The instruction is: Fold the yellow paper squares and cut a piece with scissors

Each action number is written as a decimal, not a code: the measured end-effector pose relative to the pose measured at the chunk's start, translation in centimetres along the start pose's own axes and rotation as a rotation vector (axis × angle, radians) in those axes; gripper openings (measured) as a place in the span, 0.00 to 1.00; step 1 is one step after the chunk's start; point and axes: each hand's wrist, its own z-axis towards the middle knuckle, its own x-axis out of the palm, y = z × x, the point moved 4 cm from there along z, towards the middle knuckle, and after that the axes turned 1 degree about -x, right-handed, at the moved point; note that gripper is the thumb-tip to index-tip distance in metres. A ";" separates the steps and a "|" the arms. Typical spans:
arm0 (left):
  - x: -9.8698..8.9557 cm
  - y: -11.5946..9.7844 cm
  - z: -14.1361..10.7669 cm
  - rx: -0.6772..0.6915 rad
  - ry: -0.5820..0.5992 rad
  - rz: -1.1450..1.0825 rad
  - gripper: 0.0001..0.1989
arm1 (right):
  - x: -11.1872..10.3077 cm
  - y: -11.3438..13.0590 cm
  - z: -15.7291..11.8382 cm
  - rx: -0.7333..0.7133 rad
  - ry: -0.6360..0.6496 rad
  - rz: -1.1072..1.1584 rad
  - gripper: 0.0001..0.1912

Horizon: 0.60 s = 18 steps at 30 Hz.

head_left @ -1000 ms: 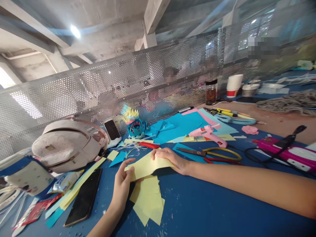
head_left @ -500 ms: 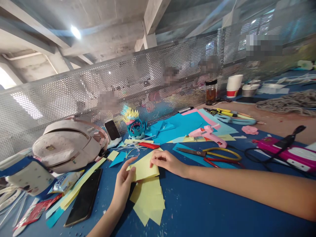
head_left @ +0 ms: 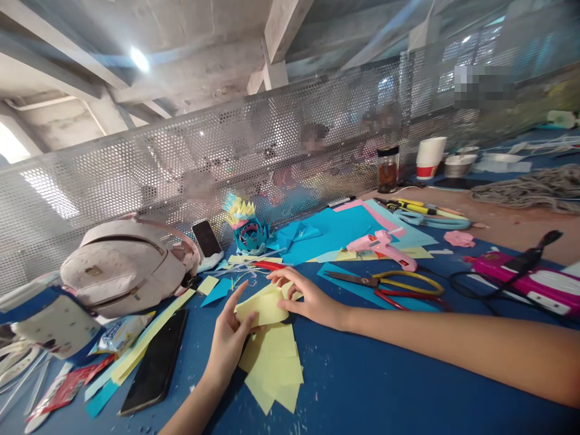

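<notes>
Both hands hold one folded piece of pale yellow paper just above the blue table. My left hand pinches its near left edge. My right hand grips its far right end, fingers curled over the fold. Under the piece lies a loose stack of yellow paper sheets. A red comb lies just beyond my right fingers.
Yellow-handled scissors and a pink glue gun lie to the right. A black phone and a pale backpack sit left. A paper flower, cyan sheets and a perforated metal screen stand behind.
The yellow piece has been folded narrower and drawn in. My right hand slid left from the paper's right end and now curls over the fold; my left hand stayed put.
</notes>
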 end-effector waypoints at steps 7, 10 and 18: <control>0.4 -0.6 -0.4 -0.012 0.012 -0.011 0.31 | 0.3 -1.5 0.2 0.195 0.032 0.140 0.17; 0.5 -0.8 -0.5 -0.027 -0.028 0.021 0.33 | 0.2 -1.5 0.2 0.203 0.019 0.141 0.16; 1.0 -1.3 -0.6 -0.025 -0.006 0.015 0.34 | 0.3 -1.7 0.3 0.210 0.008 0.157 0.16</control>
